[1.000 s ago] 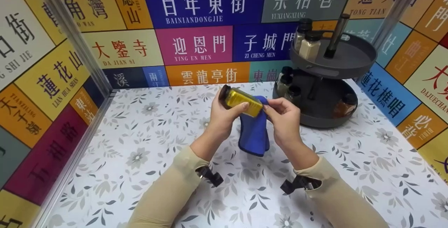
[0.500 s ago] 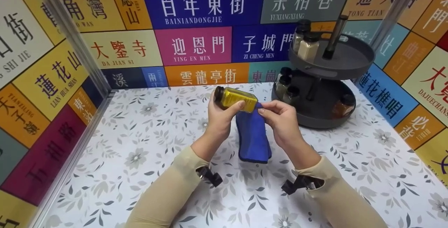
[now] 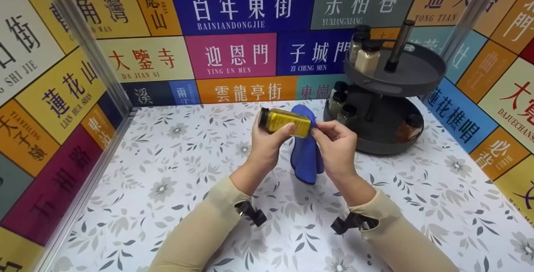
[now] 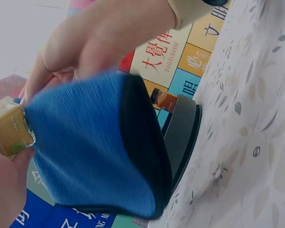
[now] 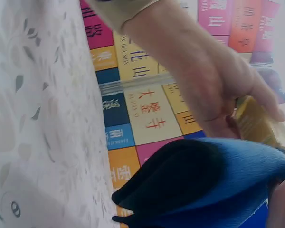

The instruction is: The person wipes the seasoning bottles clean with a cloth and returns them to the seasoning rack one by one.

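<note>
My left hand (image 3: 267, 144) grips a square, dark-capped jar (image 3: 290, 122) with yellow contents. It lies tilted nearly on its side, cap to the left, above the table. My right hand (image 3: 338, 144) pinches a blue cloth (image 3: 306, 159) against the jar's base end, and the cloth hangs down below. In the left wrist view the cloth (image 4: 85, 142) fills the middle, beside the jar (image 4: 9, 130). The right wrist view shows the folded cloth (image 5: 204, 180) under the jar (image 5: 261, 123); the right hand's fingertips are mostly out of sight there.
A dark two-tier round rack (image 3: 377, 142) stands at the back right. Its upper tier bears a jar of pale contents (image 3: 368, 58) and another behind it. On the lower tier are several jars, one reddish-brown (image 3: 409, 128). The tabletop (image 3: 167, 222) is floral; sign-printed walls (image 3: 242, 55) enclose it.
The cloth has swung and bunched; its upper part now shows behind the jar's base. The jar has shifted slightly and turned nearer to level. Both hands keep their holds.
</note>
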A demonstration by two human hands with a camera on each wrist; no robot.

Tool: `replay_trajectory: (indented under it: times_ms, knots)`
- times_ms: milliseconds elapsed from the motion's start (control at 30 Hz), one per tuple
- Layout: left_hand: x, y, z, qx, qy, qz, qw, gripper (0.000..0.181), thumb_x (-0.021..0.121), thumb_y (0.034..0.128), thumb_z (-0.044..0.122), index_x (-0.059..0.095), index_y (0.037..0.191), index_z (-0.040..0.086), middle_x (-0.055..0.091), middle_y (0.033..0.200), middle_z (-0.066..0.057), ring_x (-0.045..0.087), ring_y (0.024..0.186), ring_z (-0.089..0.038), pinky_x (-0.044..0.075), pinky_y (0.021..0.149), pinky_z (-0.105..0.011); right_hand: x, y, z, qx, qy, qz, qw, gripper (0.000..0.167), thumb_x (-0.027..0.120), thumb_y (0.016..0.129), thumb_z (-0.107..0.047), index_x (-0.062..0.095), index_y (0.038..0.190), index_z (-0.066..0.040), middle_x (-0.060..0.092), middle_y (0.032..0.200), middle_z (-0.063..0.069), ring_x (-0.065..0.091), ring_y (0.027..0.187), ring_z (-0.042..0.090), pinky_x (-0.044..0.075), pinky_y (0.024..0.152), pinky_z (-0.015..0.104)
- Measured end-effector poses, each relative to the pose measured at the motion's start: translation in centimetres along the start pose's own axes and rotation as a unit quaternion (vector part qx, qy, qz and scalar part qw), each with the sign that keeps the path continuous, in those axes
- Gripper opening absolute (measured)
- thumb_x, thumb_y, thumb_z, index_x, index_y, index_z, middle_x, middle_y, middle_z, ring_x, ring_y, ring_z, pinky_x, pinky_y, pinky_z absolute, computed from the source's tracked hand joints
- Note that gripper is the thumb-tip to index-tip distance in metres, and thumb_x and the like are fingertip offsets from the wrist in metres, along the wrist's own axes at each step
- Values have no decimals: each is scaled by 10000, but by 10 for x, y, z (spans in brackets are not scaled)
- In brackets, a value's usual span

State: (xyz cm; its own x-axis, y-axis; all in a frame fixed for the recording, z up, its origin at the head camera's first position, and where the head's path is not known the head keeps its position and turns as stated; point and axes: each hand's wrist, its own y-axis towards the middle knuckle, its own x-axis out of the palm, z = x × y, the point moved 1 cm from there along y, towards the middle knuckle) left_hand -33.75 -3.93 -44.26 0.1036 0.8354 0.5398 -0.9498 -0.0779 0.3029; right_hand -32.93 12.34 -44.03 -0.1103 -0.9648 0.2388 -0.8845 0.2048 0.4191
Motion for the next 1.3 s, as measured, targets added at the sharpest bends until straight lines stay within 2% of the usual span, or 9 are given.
replay_trajectory:
  times_ms: [167, 267, 400, 533, 667, 833, 967, 1067, 1300]
  knots:
    - [-2, 1, 9, 214, 97, -91, 9997, 601, 770, 812, -51, 474, 1332, 8, 618, 1167, -86, 649, 1033, -192, 607, 880, -281, 1, -2, 5, 123, -213, -527, 9983, 153, 742, 860, 159, 789, 929, 31, 800, 898, -9, 762, 848, 108, 638, 781, 241]
    - [-6, 4, 15, 340, 315, -171, 9988, 677, 782, 818, -31, 438, 1400, 13, 611, 1216, -96, 649, 1089, -203, 592, 953, -294, 1, -3, 3, 376, 8, -872, 9955, 147, 753, 854, 151, 788, 930, 30, 798, 869, -12, 757, 820, 107, 630, 756, 239]
    - [-10, 6, 19, 366, 582, -225, 9974, 725, 779, 827, -13, 407, 1448, 32, 603, 1273, -114, 644, 1144, -218, 575, 1022, -311, -1, -3, -5, 657, 465, -1186, 9897, 234, 736, 868, 145, 807, 900, -76, 792, 856, 8, 735, 789, 91, 615, 719, 228]
    - [-10, 7, 19, 421, 549, -292, 9972, 701, 769, 822, -35, 417, 1424, 31, 604, 1259, -109, 640, 1140, -219, 577, 1014, -313, -2, -3, -12, 814, 917, -1101, 9863, 340, 664, 890, 184, 808, 886, -124, 791, 860, 2, 723, 781, 83, 608, 699, 215]
    - [-7, 7, 16, 391, 315, -291, 9983, 630, 772, 801, -75, 459, 1341, 13, 614, 1185, -92, 640, 1075, -207, 586, 949, -296, -3, -1, -16, 760, 1082, -563, 9896, 357, 645, 891, 204, 807, 890, -114, 785, 855, 8, 727, 781, 97, 609, 689, 214]
    - [0, 1, 13, 146, 240, -215, 9994, 583, 791, 798, -66, 485, 1290, 7, 630, 1145, -81, 651, 1028, -194, 598, 895, -289, -4, 1, -14, 143, 630, -51, 9979, 266, 701, 869, 185, 809, 928, -51, 783, 852, 6, 734, 770, 104, 614, 689, 213]
    - [5, -5, 15, 85, 259, -268, 9993, 587, 795, 811, -47, 487, 1307, 4, 638, 1169, -82, 664, 1048, -198, 608, 906, -294, -3, 1, -11, -328, 280, -61, 9991, 178, 748, 846, 172, 794, 932, 23, 790, 878, 5, 743, 798, 106, 625, 741, 220]
    - [8, -6, 19, 191, 198, -294, 9992, 593, 781, 805, -67, 484, 1312, 12, 639, 1183, -77, 663, 1060, -203, 603, 924, -295, -1, 0, -9, -368, 87, -269, 9989, 159, 756, 847, 162, 790, 922, 25, 799, 902, 7, 754, 828, 105, 634, 772, 232]
    - [2, -1, 21, 435, 228, -271, 9984, 619, 765, 797, -91, 474, 1333, 17, 627, 1184, -81, 654, 1077, -209, 593, 956, -305, -2, -3, -10, -51, -284, -886, 9956, 97, 751, 863, 150, 759, 952, 111, 796, 880, -21, 765, 829, 115, 639, 756, 248]
